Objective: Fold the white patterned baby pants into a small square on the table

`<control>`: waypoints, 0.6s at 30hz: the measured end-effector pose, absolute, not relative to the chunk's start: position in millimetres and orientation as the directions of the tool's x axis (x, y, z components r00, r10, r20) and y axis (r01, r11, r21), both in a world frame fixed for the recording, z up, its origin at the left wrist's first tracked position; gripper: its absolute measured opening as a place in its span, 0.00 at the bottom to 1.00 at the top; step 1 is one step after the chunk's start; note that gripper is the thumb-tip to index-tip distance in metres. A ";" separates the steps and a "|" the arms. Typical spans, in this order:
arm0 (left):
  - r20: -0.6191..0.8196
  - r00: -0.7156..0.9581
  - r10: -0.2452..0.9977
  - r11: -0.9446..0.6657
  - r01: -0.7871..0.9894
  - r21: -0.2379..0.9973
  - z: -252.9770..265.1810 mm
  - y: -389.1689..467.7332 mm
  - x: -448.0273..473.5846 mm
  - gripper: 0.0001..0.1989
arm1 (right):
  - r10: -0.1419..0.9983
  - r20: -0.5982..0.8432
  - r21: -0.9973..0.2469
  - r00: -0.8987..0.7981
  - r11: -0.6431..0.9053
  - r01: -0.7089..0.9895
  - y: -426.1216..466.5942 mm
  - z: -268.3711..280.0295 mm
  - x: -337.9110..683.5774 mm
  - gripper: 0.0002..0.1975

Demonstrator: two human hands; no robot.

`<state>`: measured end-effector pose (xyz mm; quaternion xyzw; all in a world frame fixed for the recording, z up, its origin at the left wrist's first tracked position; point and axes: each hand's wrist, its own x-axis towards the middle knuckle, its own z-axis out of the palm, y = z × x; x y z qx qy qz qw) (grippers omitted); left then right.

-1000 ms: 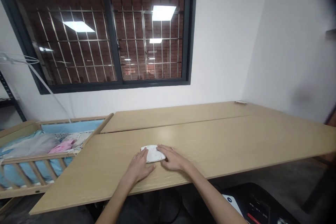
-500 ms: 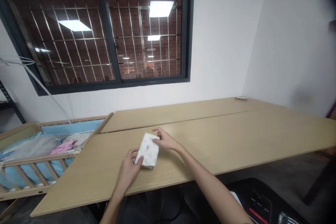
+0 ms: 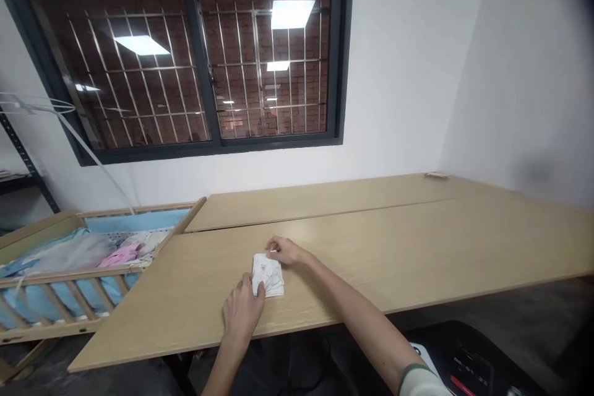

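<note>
A small folded white cloth [image 3: 268,275] with a faint printed motif lies on the wooden table [image 3: 371,247], its layers slightly fanned at the lower right. My left hand [image 3: 244,308] grips its lower left edge, thumb on top and fingers along the side. At the upper edge, my right hand [image 3: 283,250] pinches a corner of the cloth between thumb and fingertips. What lies under the cloth's top layer is hidden.
A wooden crib [image 3: 88,273] with blue lining and a pink cloth [image 3: 121,254] inside stands against the table's left side. A small flat object [image 3: 436,176] lies at the far back edge. Below right, a phone [image 3: 471,368] rests on a black surface.
The cloth has gone from tilted up in both hands to lying flat on the table. My right hand has shifted to its top edge, and the view has turned slightly left.
</note>
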<state>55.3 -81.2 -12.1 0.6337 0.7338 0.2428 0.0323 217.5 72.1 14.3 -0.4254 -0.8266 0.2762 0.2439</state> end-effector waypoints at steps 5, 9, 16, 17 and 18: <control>0.425 -0.091 0.901 -0.041 0.955 0.292 -19.0 -99.4 72.3 0.28 | 0.646 0.288 -0.460 -0.707 0.741 0.489 28.8 43.7 214.7 0.30; 0.409 0.089 0.908 -0.189 0.959 0.209 -31.5 -120.1 93.6 0.29 | 0.361 0.208 -0.334 -0.909 0.900 0.281 -20.5 49.3 203.7 0.29; 0.380 0.078 0.922 -0.181 0.953 0.244 -42.1 -127.9 97.6 0.30 | 0.338 0.053 -0.432 -0.940 0.856 0.283 -26.3 23.6 199.7 0.26; 0.380 0.066 0.923 -0.172 0.952 0.252 -43.1 -126.8 96.8 0.31 | 0.362 0.044 -0.440 -0.931 0.844 0.307 -17.9 22.4 201.0 0.26; 0.377 0.054 0.924 -0.161 0.952 0.259 -44.2 -125.7 96.4 0.32 | 0.389 0.040 -0.444 -0.920 0.832 0.333 -8.3 21.9 202.5 0.26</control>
